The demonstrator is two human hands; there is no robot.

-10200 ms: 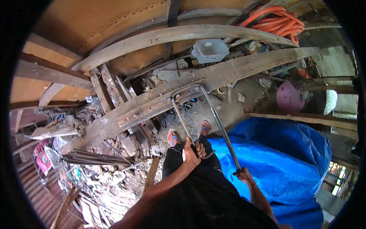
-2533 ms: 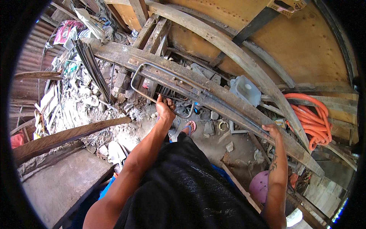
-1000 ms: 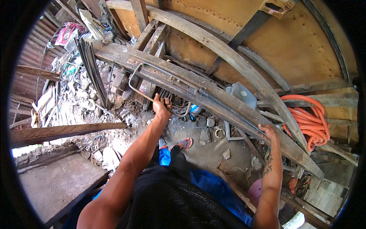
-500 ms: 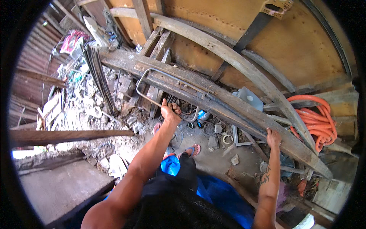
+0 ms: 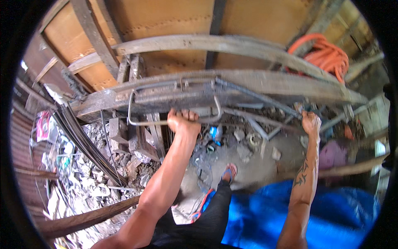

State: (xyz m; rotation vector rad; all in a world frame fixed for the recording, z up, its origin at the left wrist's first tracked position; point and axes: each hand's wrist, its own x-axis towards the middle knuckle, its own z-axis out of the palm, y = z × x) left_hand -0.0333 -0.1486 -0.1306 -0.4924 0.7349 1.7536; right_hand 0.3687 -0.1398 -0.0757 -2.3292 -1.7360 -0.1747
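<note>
A thin metal rod (image 5: 145, 123), bent into a rectangular frame, lies along the thick wooden beam (image 5: 286, 87). My left hand (image 5: 183, 121) is closed round the frame's near side, with the knuckles up. Small metal pieces stand on the beam by the rod's far side. A long dark metal bar (image 5: 261, 98) meets the rod at the frame's far right corner and slants toward me. At the bar's near end, my right hand (image 5: 311, 122) grips it. The exact joint between bar and rod is blurred.
Behind the beam runs a curved timber (image 5: 166, 45), with an orange coiled hose (image 5: 323, 56) at its right. Dark rods (image 5: 83, 139) lean at the left over rubble (image 5: 87, 195). A wooden pole (image 5: 91, 218) juts in at lower left; blue tarp (image 5: 298, 216) lies at lower right.
The dark bar has swung from along the beam to a slant toward me, my right hand still on it. The view has turned; my left hand stays on the frame.
</note>
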